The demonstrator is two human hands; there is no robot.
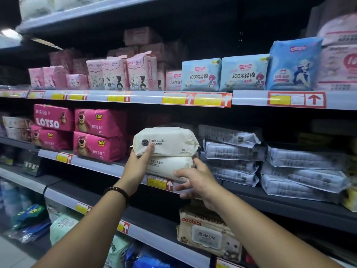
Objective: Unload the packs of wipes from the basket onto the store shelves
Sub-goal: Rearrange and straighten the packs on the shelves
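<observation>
Two cream packs of wipes are stacked at the front of the middle shelf (108,168). My left hand (138,164) grips the left end of the upper pack (168,142), thumb on its front face. The lower pack (170,166) lies under it on the shelf. My right hand (195,181) is at the lower pack's right end, with a fingertip touching the pack near its upper right corner and the other fingers loosely spread. The basket is out of view.
Pink Lotso packs (96,134) stand left of the cream packs and grey-white flat packs (231,151) are piled to their right. Pink and blue packets (201,74) fill the shelf above. A beige wipes pack (206,235) sits on the shelf below my right arm.
</observation>
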